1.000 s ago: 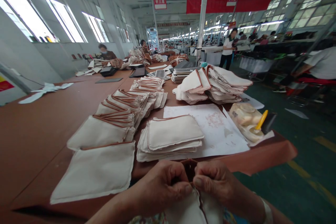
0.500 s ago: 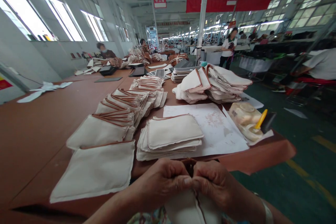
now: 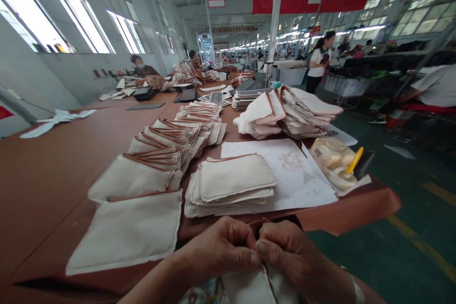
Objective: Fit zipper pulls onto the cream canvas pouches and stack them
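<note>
Between my hands, at the table's front edge, is a cream fabric pouch (image 3: 247, 286) with a brown edge and a dark seam down its middle. My left hand (image 3: 228, 247) pinches its upper edge between thumb and fingers. Pressed up against it, my right hand (image 3: 288, 251) grips the same edge from the other side. Both thumbs meet over the seam, and the fingertips hide the exact spot held. Just beyond my hands lies a stack of cream pouches (image 3: 237, 178). A single flat pouch (image 3: 128, 230) lies to the left of it.
A fanned row of pouches (image 3: 156, 145) runs back along the brown table (image 3: 53, 171). White paper (image 3: 302, 180) lies under the stack. At right stand a cut plastic container (image 3: 333, 159) with a yellow-handled tool (image 3: 355, 160) and a larger pouch pile (image 3: 263, 114). People work farther back.
My hands keep their pinch on the pouch edge, with the right thumb now shifted slightly over the left. In the background, a standing person has turned and moved a little to the right.
</note>
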Motion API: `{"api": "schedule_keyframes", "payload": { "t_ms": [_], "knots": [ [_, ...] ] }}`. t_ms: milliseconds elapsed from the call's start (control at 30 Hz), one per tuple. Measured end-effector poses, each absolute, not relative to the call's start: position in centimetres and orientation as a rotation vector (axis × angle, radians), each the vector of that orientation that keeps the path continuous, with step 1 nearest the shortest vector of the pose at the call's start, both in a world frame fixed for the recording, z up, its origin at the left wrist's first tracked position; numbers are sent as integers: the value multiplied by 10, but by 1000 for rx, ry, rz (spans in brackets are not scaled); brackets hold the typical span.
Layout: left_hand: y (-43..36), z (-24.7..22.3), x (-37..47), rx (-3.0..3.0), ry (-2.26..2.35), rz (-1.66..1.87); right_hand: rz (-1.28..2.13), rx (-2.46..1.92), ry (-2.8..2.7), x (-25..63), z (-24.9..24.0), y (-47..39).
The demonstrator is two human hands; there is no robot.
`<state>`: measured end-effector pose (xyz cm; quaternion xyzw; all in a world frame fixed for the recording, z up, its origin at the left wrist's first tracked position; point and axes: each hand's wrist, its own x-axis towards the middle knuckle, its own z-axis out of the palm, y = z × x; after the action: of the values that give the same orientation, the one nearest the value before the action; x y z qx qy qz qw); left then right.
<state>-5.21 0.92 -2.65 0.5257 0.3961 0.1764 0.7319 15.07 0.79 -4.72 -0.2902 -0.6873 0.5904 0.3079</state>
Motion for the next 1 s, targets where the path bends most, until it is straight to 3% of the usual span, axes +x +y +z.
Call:
{"api": "schedule_keyframes", "payload": {
  "t_ms": [300, 833, 1000],
  "knots": [
    [0, -16, -46, 1531, 1054, 302, 1353, -985, -1821, 151, -56, 8],
    [-5, -28, -39, 1128, 914, 566, 1446, -871, -1613, 144, -61, 4],
    [-4, -26, -37, 1058, 958, 609, 1029, -812, -1729, 149, -61, 4]
  ]
}}
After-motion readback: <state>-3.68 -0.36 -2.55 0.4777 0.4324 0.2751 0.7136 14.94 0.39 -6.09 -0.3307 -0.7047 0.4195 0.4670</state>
